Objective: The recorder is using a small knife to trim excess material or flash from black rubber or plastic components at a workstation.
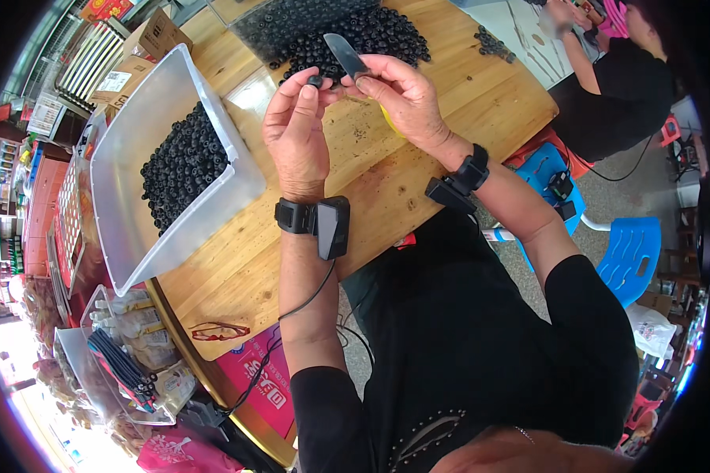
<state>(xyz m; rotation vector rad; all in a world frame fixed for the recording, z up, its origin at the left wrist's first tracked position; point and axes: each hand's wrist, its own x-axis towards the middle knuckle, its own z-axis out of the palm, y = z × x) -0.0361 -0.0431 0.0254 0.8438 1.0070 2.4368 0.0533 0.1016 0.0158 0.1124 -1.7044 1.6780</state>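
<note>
Wooden desk (450, 118) carries a clear plastic bin (126, 142) of small black fruits at left and a loose black pile (355, 31) at far centre. Left hand (296, 134) fingers pinch one small round black fruit (315, 80) above the desk; right hand (406, 98) fingers grip a dark-bladed knife (343, 55) just beside it.

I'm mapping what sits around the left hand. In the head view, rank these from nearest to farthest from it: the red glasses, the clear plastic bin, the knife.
1. Knife: just right of the left hand, by its fingertips.
2. Clear plastic bin: to its left on the table.
3. Red glasses: at the table's near edge.
</note>
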